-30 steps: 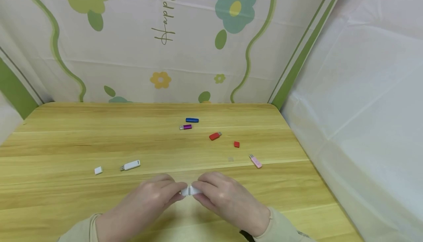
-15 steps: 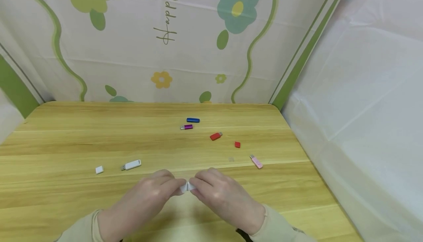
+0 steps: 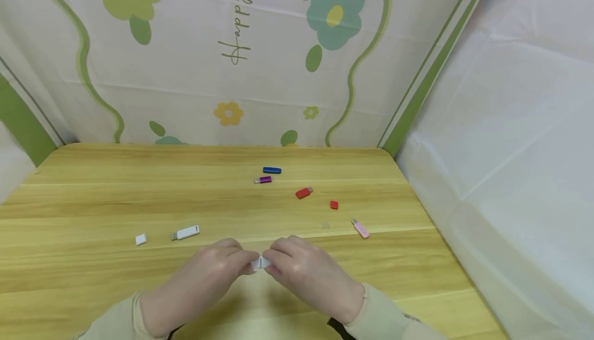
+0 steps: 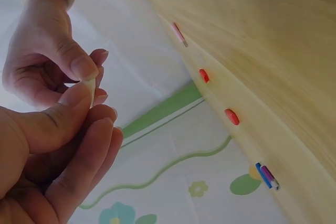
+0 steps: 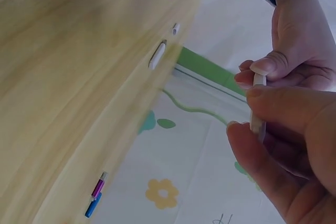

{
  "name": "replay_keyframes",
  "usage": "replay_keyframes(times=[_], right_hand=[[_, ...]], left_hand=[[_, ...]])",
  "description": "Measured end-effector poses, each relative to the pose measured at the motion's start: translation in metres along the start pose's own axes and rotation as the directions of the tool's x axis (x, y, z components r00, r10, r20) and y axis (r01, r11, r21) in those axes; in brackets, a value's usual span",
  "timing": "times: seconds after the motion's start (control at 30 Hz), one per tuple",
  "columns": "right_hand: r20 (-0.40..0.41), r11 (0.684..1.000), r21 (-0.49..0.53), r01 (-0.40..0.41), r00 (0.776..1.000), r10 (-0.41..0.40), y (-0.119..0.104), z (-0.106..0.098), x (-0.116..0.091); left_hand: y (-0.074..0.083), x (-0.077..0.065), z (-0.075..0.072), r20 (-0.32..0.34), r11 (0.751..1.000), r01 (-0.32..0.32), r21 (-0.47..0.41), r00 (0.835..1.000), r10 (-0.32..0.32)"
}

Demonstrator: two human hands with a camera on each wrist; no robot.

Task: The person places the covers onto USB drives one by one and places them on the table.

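Note:
Both hands meet low in the middle of the head view, held up over the wooden table. Between them is a small white USB stick [image 3: 261, 262], with a thin grey seam between its two ends. My left hand [image 3: 206, 275] pinches the left end between thumb and fingers. The right end is pinched by my right hand [image 3: 313, 278]. In the right wrist view the white stick [image 5: 258, 123] shows edge-on at the fingertips, its middle partly covered by the thumb. Fingers hide most of it in the left wrist view.
On the table [image 3: 93, 190] lie a white USB stick [image 3: 186, 232] and white cap [image 3: 141, 239] at left. Farther back are blue [image 3: 271, 170] and purple [image 3: 263, 179] sticks. To the right are a red stick [image 3: 304, 192], red cap [image 3: 334, 205] and pink stick [image 3: 360, 229].
The grey seam between the white stick's two ends has narrowed as the hands drew together. Both hands have shifted slightly left and away from the body. The things on the table stay put.

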State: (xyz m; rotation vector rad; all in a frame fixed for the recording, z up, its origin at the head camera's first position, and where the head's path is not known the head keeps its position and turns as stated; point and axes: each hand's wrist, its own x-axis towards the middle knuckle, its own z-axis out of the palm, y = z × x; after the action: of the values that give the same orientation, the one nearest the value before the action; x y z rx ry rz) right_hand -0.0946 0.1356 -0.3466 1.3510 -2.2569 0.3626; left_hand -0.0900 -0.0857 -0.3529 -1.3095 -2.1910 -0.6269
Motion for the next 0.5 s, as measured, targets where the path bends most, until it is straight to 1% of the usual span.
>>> replay_keyframes(times=[0.1,0.23,0.37,0.43,0.5], right_hand=[[0.033,1.0,0.013,-0.005,0.999,0.004,0.002,0.004,0.001],[0.082,0.999,0.052,-0.018,0.997,0.014,0.009,0.009,0.005],[0.124,0.994,0.1,-0.044,0.992,0.031,0.019,0.015,0.012],[0.141,0.991,0.121,-0.055,0.989,0.038,0.024,0.018,0.016],[0.161,0.988,0.134,-0.069,0.986,0.047,0.029,0.02,0.02]], left_hand=[[-0.004,-0.001,0.003,0.03,1.0,0.021,0.008,0.999,-0.021],[-0.01,-0.001,0.005,0.084,0.996,0.088,0.007,0.993,-0.088],[-0.019,-0.001,0.007,0.113,0.986,0.165,-0.023,0.98,-0.161],[-0.025,0.0,0.008,0.134,0.979,0.201,-0.043,0.972,-0.194],[-0.031,0.001,0.009,0.168,0.969,0.24,-0.062,0.959,-0.227]])
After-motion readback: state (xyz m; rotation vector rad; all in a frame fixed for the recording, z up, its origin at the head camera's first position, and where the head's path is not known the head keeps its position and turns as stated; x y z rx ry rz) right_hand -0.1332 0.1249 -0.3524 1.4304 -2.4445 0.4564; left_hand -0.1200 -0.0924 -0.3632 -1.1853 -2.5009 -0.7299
